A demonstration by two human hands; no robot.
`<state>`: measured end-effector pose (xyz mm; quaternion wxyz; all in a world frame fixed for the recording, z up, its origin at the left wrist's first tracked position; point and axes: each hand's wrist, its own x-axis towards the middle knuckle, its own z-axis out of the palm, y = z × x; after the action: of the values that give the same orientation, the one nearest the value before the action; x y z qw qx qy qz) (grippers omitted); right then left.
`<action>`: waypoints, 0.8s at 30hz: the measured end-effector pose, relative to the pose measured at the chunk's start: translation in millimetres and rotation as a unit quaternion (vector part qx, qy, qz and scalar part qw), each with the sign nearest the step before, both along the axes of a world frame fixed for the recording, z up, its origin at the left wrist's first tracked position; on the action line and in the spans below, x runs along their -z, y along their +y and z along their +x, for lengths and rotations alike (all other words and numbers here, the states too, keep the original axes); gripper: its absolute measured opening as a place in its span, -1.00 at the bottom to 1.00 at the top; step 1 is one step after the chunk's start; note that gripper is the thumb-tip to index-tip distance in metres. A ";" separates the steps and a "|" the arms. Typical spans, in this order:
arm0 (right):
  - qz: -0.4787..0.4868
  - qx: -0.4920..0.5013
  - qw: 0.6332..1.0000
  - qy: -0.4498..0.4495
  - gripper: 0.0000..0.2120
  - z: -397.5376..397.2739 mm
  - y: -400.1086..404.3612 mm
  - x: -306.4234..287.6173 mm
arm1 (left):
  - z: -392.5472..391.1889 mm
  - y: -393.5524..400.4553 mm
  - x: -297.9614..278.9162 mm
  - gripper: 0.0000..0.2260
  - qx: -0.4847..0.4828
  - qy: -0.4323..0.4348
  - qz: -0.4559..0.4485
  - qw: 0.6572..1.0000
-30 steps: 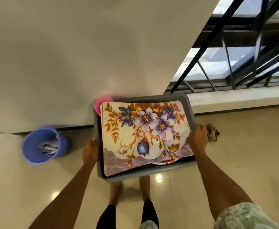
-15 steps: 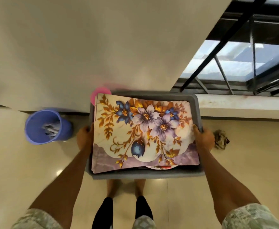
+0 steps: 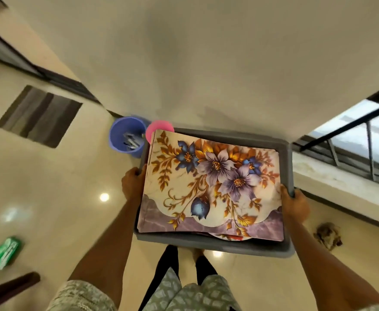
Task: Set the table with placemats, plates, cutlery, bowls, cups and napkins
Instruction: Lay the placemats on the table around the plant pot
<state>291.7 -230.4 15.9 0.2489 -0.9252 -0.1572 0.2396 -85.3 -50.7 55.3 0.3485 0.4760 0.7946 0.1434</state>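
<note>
A person stands on a glossy cream tile floor [image 3: 38, 176], carrying a grey plastic tub [image 3: 287, 167] at waist height. The left hand [image 3: 132, 184] grips the tub's rim at 9 o'clock, fingers curled over the edge; the right hand [image 3: 295, 206] grips the rim at 3 o'clock the same way.

Since a second ago the view has swung: the blue bucket [image 3: 125, 136], then well off to the left, now sits just beyond the tub's corner at 11 o'clock, and a striped mat [image 3: 38, 116] and a green packet [image 3: 4, 252] have come into sight. The person is probably turning to carry the load to a table, which is not in view.

A stack of thin, stiff rectangular placemats [image 3: 211, 187] lies on top in the tub, smooth and printed with purple and blue flowers. A pink round rim [image 3: 159, 127] peeks out at 11 o'clock.
</note>
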 end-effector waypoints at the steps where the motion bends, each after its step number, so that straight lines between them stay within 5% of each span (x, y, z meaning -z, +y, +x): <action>1: 0.003 -0.020 1.000 -0.001 -0.60 -6.3 7.1 -8.0 | -10.8 -6.9 -5.0 -0.61 -0.020 -0.001 -0.001 1.000; 10: 0.025 -0.223 0.974 -0.006 -0.72 -101.8 98.6 -66.6 | -134.6 -96.4 -47.0 -0.61 -0.226 -0.012 0.037 0.973; 24: 0.040 -0.483 0.875 0.016 -0.71 -330.1 172.0 -62.8 | -294.3 -244.4 -41.8 -0.78 -0.508 -0.034 0.011 0.861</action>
<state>-38.4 -58.4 78.7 0.1411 -0.7198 -0.5897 0.3380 -379.6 -295.0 97.1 0.2487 0.0051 0.9124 0.3250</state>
